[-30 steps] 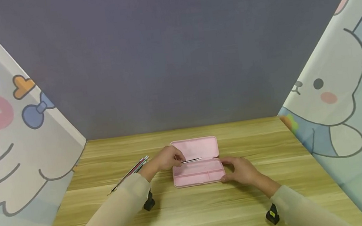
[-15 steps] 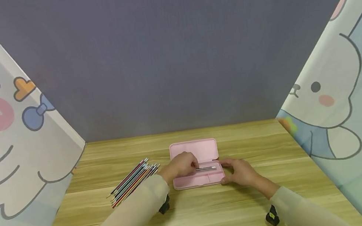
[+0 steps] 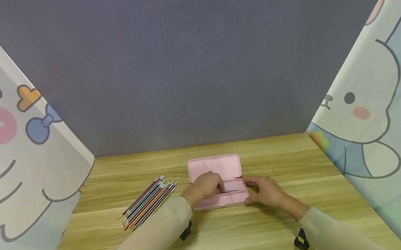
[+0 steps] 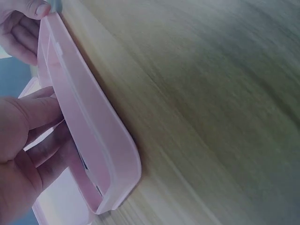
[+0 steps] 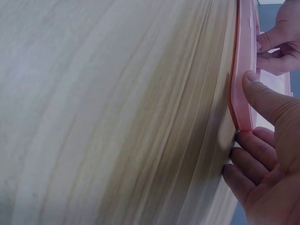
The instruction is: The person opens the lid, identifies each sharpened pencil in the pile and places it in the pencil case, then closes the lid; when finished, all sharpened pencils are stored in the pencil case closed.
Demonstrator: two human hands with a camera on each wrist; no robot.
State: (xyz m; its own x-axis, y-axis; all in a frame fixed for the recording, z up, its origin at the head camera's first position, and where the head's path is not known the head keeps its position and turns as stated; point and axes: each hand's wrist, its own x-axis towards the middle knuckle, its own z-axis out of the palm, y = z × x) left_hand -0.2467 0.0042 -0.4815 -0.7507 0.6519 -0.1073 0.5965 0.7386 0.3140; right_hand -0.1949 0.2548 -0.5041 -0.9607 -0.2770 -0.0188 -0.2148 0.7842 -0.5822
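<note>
Pencils [image 3: 150, 205] lie bunched at the left of the table [image 3: 232, 241], and from here I'd watch the left sleeve [image 3: 150, 240] close beside them: a low sweep of that arm could set them rolling.

Next comes the left hand [image 3: 205, 185], fingers curled into the back part of the case [image 3: 215, 207], its grip pinching one pencil [image 3: 231, 190]. I see only the end toward the right, so I can't tell whether it lies flat; let go tilted, it could catch on the divider or land crooked. Knuckles knocking the raised lid [image 3: 214, 166] might swing it down.

Rightmost, the right hand [image 3: 265, 191] grips the case's right end, thumb on the front wall. Should that grip slacken, I'd expect a push from the left to skid the case.
</note>
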